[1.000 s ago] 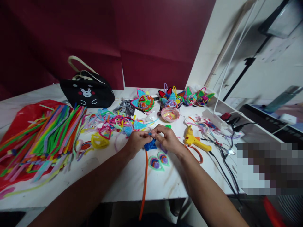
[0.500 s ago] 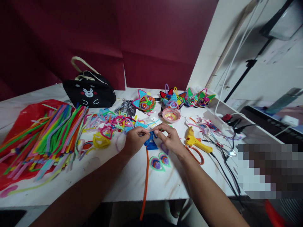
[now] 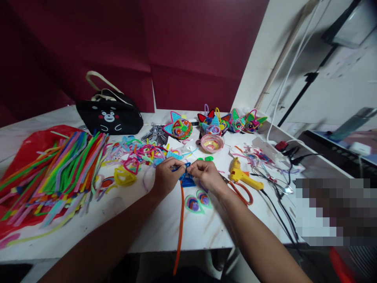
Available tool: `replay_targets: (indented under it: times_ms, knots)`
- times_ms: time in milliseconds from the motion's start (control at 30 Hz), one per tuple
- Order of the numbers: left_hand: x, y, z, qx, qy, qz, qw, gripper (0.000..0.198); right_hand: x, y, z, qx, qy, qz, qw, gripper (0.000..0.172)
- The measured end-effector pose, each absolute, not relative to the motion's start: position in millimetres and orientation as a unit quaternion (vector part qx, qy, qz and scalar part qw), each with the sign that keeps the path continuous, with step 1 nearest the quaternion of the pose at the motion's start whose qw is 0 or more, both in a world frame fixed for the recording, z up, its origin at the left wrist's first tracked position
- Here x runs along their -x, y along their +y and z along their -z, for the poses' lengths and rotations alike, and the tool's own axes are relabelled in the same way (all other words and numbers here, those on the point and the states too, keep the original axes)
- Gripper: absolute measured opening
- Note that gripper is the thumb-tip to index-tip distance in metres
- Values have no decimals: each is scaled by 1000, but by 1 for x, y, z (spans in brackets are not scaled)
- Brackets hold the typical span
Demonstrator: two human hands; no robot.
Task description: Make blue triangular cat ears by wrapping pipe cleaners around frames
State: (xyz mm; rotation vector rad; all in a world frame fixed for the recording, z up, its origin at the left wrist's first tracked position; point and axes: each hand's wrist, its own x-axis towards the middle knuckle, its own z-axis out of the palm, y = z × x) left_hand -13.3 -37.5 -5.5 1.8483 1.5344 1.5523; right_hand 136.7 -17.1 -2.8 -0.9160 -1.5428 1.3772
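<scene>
Down and in comes the right hand (image 3: pixel 207 175), its fingertips lower than half a second ago and now almost meeting those of the left hand (image 3: pixel 167 177) over the blue piece (image 3: pixel 187 182). A moment back there's a gap between the two sets of fingers; now it's nearly closed, a small blue loop poking up right between them. Both hands are pinching at the top of that blue piece, thumbs against forefingers, and its flat lower edge shows just beneath them.

With that dip, two green ovals (image 3: pixel 209 158) come into clearer sight just beyond the right hand, and the blades of the scissors (image 3: pixel 250 193) peek out beside the right wrist, orange handles further right.

Holding steady: the orange strip (image 3: pixel 180 228), running from under the blue piece toward the person, between the forearms and past the table (image 3: pixel 141 232) edge. Two teardrop shapes (image 3: pixel 193 204) lie nearer the person, just below the right hand. Right of that hand sits the yellow glue gun (image 3: pixel 240 177); beyond both hands, the pink bowl (image 3: pixel 211 147). Well left of the left hand, a heap of fuzzy strips (image 3: pixel 73 165) stays put.
</scene>
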Motion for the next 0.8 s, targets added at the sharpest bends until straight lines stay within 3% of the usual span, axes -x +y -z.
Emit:
replay_targets:
  times_ms: [333,600,800]
  knots:
    - [10,-34,9,-447,541,-572,423,17,-137,-17,-4,384,-550,-608,425,26]
    - [12,-32,11,-434,527,-576,451,19,-137,-16,-2,375,-496,-651,436,29]
    - [9,-33,9,-423,523,-574,468,18,-137,-15,1,379,-491,-643,448,22]
